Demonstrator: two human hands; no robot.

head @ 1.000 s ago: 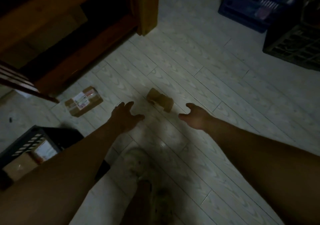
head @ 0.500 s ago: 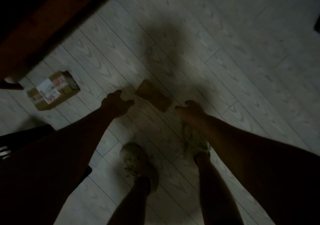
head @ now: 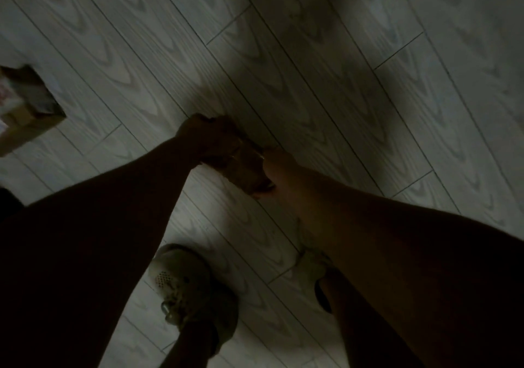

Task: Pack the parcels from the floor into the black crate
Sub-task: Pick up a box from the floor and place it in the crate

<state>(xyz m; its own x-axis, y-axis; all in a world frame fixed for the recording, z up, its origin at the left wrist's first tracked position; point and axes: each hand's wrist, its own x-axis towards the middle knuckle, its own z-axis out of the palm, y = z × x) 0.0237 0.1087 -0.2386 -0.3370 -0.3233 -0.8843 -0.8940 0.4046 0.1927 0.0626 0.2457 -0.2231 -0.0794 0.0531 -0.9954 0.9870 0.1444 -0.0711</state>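
Small brown parcel [head: 245, 169] low over floor [head: 312, 84], clasped at both ends, mostly hidden, tilted diagonally. Second cardboard parcel [head: 27, 112] with white label lies flat on floor at left edge, well apart, blurred.

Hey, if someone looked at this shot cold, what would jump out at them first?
Probably the two bare arms reaching down to mid-frame, where the left hand and right hand close on a small brown parcel on the pale plank floor. Next, a second cardboard parcel at the left edge, and a light sneaker near the bottom.
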